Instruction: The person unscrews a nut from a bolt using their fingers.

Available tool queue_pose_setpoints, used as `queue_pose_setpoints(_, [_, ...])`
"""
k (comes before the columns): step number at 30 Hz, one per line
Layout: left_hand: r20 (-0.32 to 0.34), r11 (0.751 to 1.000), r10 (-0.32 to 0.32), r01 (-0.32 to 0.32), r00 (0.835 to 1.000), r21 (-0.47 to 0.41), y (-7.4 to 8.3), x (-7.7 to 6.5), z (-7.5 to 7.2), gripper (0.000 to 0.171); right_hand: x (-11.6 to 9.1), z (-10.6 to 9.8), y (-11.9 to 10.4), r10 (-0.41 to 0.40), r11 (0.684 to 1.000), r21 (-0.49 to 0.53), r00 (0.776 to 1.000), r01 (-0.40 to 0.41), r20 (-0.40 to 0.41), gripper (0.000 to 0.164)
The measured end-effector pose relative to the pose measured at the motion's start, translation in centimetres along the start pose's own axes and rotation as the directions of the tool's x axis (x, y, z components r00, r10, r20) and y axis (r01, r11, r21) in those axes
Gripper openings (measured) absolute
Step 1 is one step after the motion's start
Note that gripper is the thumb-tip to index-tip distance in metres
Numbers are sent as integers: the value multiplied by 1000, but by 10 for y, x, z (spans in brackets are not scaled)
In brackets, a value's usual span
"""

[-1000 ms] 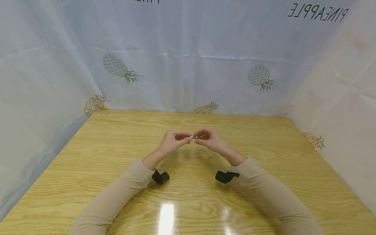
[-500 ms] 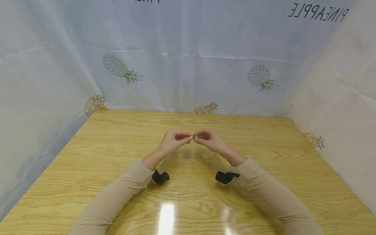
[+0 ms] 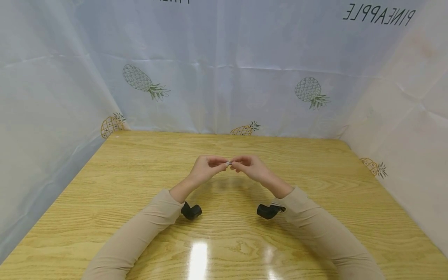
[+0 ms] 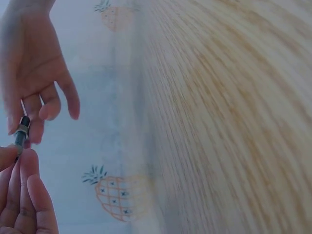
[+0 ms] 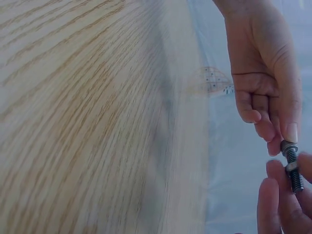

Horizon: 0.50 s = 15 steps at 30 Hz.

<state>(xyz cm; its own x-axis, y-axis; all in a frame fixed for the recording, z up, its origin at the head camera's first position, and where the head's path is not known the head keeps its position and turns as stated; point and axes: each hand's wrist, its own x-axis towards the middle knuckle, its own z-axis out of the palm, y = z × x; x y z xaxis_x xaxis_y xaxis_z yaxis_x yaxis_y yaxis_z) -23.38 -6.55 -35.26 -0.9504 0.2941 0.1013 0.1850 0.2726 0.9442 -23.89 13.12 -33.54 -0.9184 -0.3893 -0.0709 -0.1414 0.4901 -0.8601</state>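
Observation:
Both hands meet above the middle of the table in the head view, with a small metal bolt [image 5: 298, 184] between them. My left hand [image 3: 204, 170] pinches the bolt at its head end with thumb and fingertips. Along the threaded shank sits a hex nut [image 5: 291, 166], short of the bolt's tip. My right hand [image 3: 254, 168] has its thumb and index finger on either side of the nut, pinching it. In the left wrist view the bolt's dark tip [image 4: 25, 120] points toward the right palm. From the head, the right fingertips hide most of the nut.
A wood-grain table [image 3: 224, 233] spreads beneath the hands. Pale curtains [image 3: 224, 89] printed with pineapples stand along its back and both sides. A black wrist-worn piece [image 3: 191, 211] juts from the left cuff, and another black piece [image 3: 268, 211] from the right cuff.
The right thumb and fingertips have shifted slightly left along the bolt and now cover the nut, which showed earlier. The left hand and both arms have stayed in place.

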Motion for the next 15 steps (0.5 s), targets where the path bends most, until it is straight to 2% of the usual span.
queue_pose_setpoints(2, [-4,1000,-3,3,1000,-6,0,0,0,28,0,0,0,-11,1000,-7,1000,11,-24,30])
queue_pose_setpoints(6, [-5,1000,-8,8,1000,-15,-1,1,1,28,0,0,0,-46,999,-7,998,46,-42,38])
queue_pose_setpoints(15, [3,1000,-18,18,1000,-12,-1,1,0,28,1,0,-1,23,1000,-8,1000,-23,6,34])
